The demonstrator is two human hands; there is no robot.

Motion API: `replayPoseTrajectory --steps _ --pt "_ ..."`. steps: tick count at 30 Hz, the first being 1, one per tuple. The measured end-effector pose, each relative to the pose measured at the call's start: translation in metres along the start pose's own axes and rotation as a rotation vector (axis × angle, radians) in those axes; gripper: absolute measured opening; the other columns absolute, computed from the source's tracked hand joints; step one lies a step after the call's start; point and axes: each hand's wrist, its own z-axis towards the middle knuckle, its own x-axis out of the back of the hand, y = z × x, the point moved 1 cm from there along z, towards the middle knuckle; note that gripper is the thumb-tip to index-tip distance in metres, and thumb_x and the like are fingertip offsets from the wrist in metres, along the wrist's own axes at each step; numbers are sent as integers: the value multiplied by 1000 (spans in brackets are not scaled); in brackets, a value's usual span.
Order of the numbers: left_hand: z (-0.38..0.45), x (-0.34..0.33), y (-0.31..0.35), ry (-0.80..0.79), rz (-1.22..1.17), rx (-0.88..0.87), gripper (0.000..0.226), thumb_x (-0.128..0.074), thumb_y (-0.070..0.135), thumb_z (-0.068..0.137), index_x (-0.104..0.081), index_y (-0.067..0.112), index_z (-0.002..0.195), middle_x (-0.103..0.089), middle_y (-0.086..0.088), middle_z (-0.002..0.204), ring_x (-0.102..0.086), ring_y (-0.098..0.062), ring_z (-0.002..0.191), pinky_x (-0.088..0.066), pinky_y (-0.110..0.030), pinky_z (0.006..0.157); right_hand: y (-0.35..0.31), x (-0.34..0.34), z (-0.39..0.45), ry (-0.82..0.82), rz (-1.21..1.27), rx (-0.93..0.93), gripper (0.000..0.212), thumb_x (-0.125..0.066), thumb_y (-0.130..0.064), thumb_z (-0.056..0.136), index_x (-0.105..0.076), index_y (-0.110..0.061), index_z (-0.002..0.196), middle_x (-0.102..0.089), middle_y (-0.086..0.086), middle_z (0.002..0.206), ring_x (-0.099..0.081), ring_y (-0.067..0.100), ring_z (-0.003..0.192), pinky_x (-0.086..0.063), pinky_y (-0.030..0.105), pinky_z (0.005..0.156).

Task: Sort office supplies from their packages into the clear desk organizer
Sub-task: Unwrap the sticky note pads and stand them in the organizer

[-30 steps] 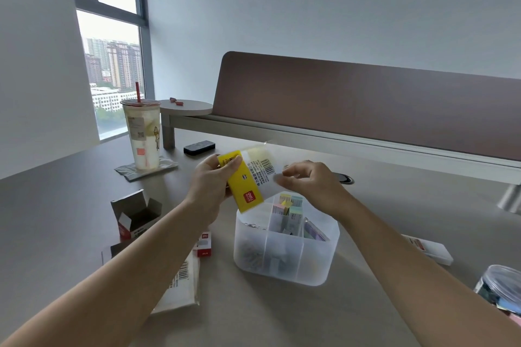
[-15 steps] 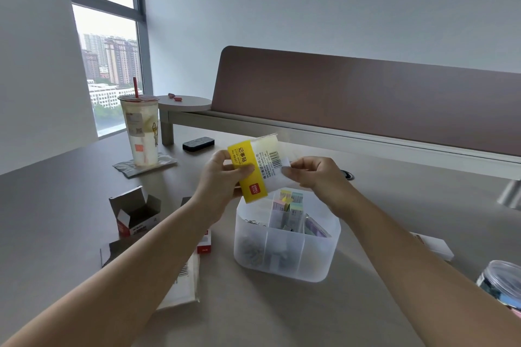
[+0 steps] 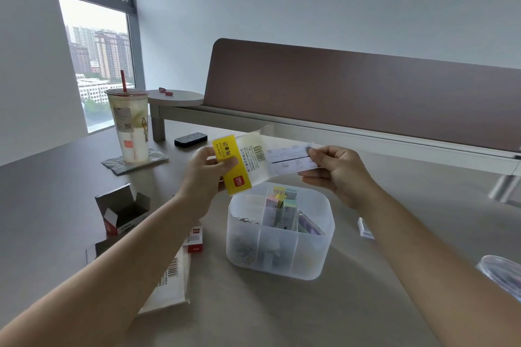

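1. Both forearms reach forward from the lower corners, and the two hands meet above the clear desk organizer (image 3: 282,251), which stands on the desk (image 3: 282,315).
2. The left hand (image 3: 207,175) grips the yellow end of a sticky-note package (image 3: 239,163), thumb on its front face and fingers curled behind it.
3. The right hand (image 3: 338,175) pinches the far end of a white flap (image 3: 290,159) between thumb and forefinger; the other fingers curl loosely underneath.
4. The package hangs in the air, tilted, just above the organizer's back rim, apart from it.
5. Its yellow band carries "STICKY NOTES", a number too small to read surely, Chinese characters and a red logo square; a barcode sits on the clear part.
6. The organizer's compartments hold pastel note blocks (image 3: 283,200) and metal clips (image 3: 248,220).
7. Left of it lie an open carton (image 3: 122,210), a small red-and-white box (image 3: 196,239) and a flat barcode-labelled packet (image 3: 169,282).
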Motion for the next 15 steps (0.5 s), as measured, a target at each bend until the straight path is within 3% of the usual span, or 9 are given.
replayPoseTrajectory --steps 5,9,15 --pt "6 9 -4 91 -50 28 13 -52 5 86 -47 17 82 -59 -1 87 -59 -16 76 -55 -22 52 -2 9 10 126 -339 204 20 -51 -12 89 -52 -15 70 -58 7 76 -60 21 65 -56 23 56" --pt "7 13 -5 97 -72 45 13 -51 5 87 -48 16 81 -59 -2 86 -59 -16 75 -54 -22 49 -9 13 12 -9 -556 252 22 -48 -10 90 -51 -16 69 -59 5 75 -59 19 70 -55 18 56" --pt "9 12 -6 90 -72 57 13 -50 5 87 -48 16 81 -58 -2 84 -59 -16 75 -54 -21 47 -10 10 21 -104 -694 218 18 -47 -12 91 -53 -12 74 -62 5 75 -60 23 75 -52 16 58"
